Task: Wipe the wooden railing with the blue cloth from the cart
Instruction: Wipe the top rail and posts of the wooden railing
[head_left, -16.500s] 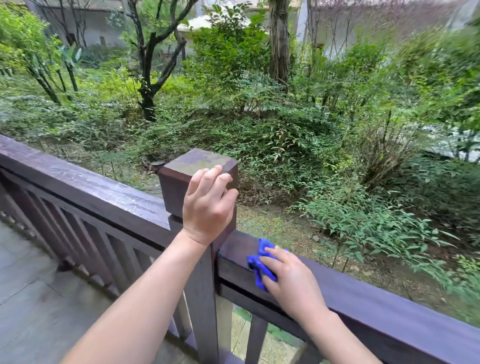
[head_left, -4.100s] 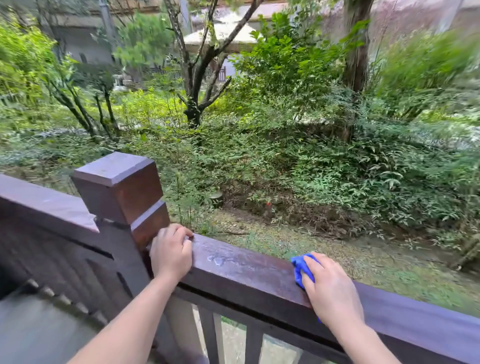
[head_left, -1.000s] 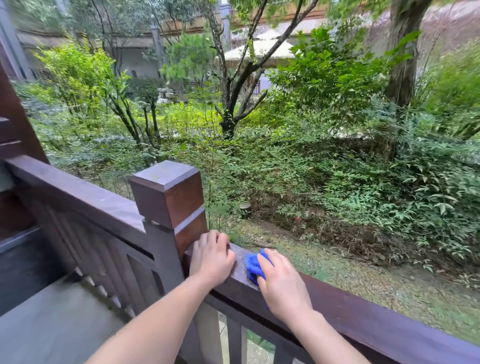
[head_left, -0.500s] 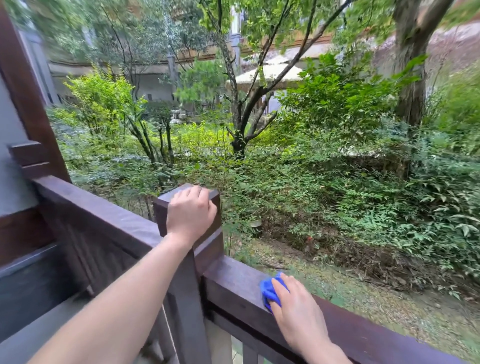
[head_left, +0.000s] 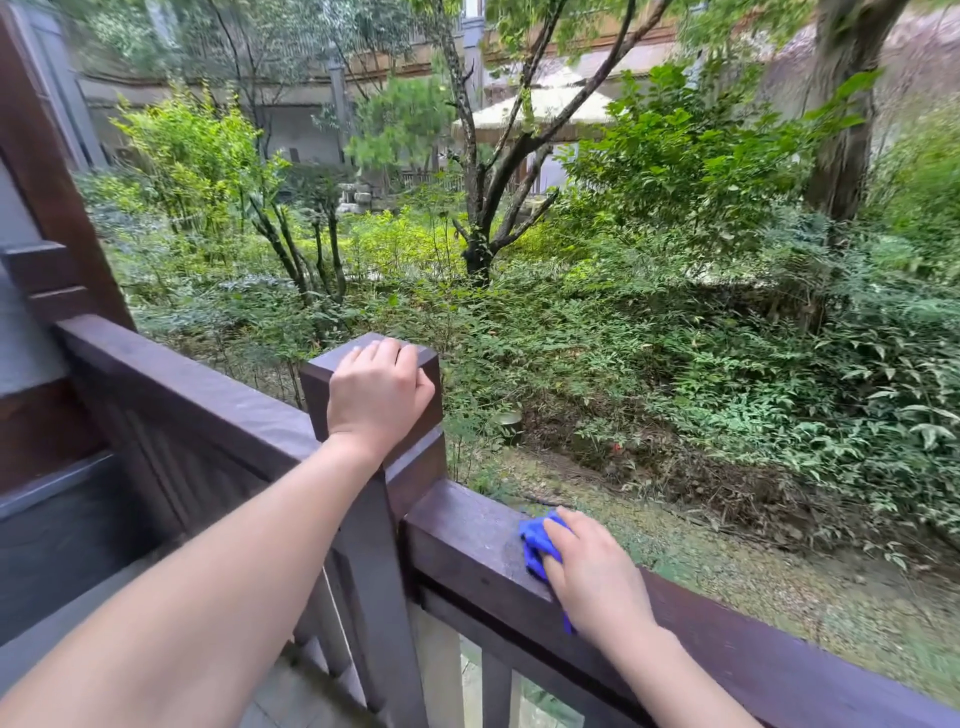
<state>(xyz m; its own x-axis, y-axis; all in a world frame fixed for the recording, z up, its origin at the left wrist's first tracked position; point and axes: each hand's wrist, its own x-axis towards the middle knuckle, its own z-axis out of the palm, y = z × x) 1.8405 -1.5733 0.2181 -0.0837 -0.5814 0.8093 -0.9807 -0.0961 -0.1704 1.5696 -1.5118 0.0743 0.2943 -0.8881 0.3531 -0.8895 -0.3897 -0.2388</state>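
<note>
Two hands are at work on the rail, and the head view is the only one I have. My left hand (head_left: 376, 395) sits on the post (head_left: 363, 415), fingers curled together over its flat cap and down its far edge. I judge that hold is there to steady me while the other arm does the reaching; it grips wood only, nothing else.

My right hand (head_left: 592, 577) lies palm down on the top of the rail (head_left: 467, 540), with the cloth (head_left: 537, 545) bunched under it. The fingers are pressed together and flat on the cloth, so the pressure goes straight down into the wood. A blue fold shows ahead of my fingertips, toward the post, and a small corner peeks out on the near side of my palm, over the rail's front face.

Between my fingertips and the post there is a short bare stretch of rail, dull and a little blotchy. That is probably the next bit to rub. Beyond my knuckles lies only garden; no cart is in sight.
</note>
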